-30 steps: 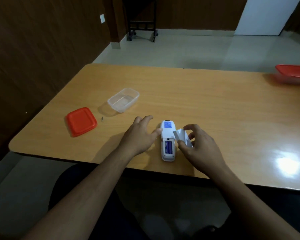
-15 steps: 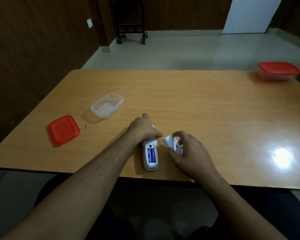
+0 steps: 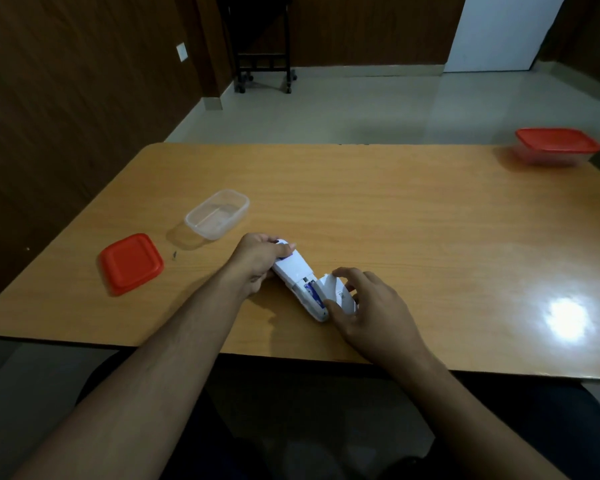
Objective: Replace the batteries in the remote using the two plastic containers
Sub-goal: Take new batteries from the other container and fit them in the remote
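Note:
A white remote (image 3: 297, 277) lies face down near the table's front edge, turned diagonally, its battery bay open with a blue battery (image 3: 313, 291) showing. My left hand (image 3: 257, 259) grips the remote's far end. My right hand (image 3: 368, 308) holds the white battery cover (image 3: 336, 289) against the remote's near end. An open clear plastic container (image 3: 217, 213) stands to the left, its red lid (image 3: 130, 263) lying beside it. A second container with a red lid on (image 3: 556, 147) sits at the far right corner.
The wooden table (image 3: 395, 220) has a bright light glare at the right front. A dark wheeled stand (image 3: 262, 43) stands on the floor beyond the table. Dark wood wall runs along the left.
My left hand has closed on the remote's far end and swung the remote diagonal. My right hand has brought the cover against the remote's near end.

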